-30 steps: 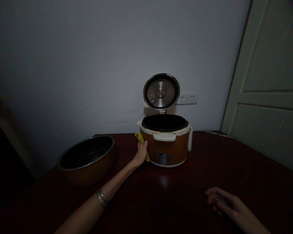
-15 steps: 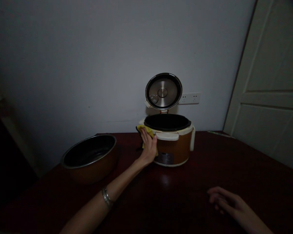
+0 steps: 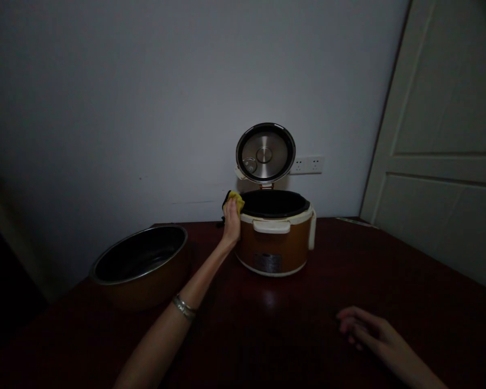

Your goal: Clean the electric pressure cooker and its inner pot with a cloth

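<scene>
My left hand [image 3: 232,220] presses a yellow cloth [image 3: 235,201] with a dark edge against the left side of a rice cooker [image 3: 249,243], near its upper rim. The cooker has an orange-brown body, a white rim and a white front handle. Its round lid [image 3: 264,155] stands raised at the back, with the metal inner side facing me. The cooker's inside is dark. My right hand [image 3: 366,328] hovers or rests over the table at the lower right, apart from the cooker. Its fingers are loosely bent and hold nothing.
A wide, orange-brown pot [image 3: 140,289] with a dark inside stands on the dark red table [image 3: 267,335] at the left. A wall socket [image 3: 306,165] is behind the cooker. A pale door [image 3: 437,162] is on the right.
My left hand has slid with the cloth from the cooker's front left round to its left side, higher up. The whole view has shifted slightly. My right hand looks much the same.
</scene>
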`<action>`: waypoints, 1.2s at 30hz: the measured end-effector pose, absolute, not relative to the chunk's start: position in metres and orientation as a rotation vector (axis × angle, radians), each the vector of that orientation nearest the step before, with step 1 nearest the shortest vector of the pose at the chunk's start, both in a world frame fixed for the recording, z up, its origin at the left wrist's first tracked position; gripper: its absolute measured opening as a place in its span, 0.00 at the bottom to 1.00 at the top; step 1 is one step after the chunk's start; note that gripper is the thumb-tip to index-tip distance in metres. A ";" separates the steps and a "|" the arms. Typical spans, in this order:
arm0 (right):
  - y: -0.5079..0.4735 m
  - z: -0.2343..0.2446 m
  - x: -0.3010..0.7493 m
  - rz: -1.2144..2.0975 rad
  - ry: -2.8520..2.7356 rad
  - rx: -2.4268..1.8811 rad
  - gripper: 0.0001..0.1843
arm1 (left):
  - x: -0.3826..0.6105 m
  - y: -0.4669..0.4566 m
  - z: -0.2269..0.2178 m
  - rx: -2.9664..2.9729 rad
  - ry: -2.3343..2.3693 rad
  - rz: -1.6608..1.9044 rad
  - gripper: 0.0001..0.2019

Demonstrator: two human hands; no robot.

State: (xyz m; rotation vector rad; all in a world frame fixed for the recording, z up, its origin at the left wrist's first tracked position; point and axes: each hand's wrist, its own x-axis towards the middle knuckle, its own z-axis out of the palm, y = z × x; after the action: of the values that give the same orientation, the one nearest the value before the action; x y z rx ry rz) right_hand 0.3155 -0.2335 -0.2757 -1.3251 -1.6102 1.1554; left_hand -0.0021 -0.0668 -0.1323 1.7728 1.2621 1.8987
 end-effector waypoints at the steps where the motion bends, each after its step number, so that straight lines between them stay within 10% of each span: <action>1: -0.234 -0.274 0.315 1.158 -1.608 -1.323 0.20 | 0.003 -0.072 -0.133 1.770 1.264 1.930 0.26; 12: -0.237 -0.262 0.306 1.181 -1.550 -1.316 0.17 | 0.049 -0.138 -0.147 2.394 1.019 2.148 0.17; 21: -0.239 -0.257 0.301 1.203 -1.516 -1.339 0.17 | 0.075 -0.147 -0.127 3.313 0.948 1.618 0.19; 36: -0.242 -0.258 0.301 1.175 -1.536 -1.324 0.16 | 0.010 -0.130 -0.121 3.371 0.333 1.739 0.21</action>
State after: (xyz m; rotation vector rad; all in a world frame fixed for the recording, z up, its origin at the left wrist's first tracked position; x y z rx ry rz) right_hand 0.3005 -0.2418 -0.2578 -1.3244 -1.5365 1.1747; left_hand 0.0105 -0.1297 -0.1213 3.3709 0.3326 1.7389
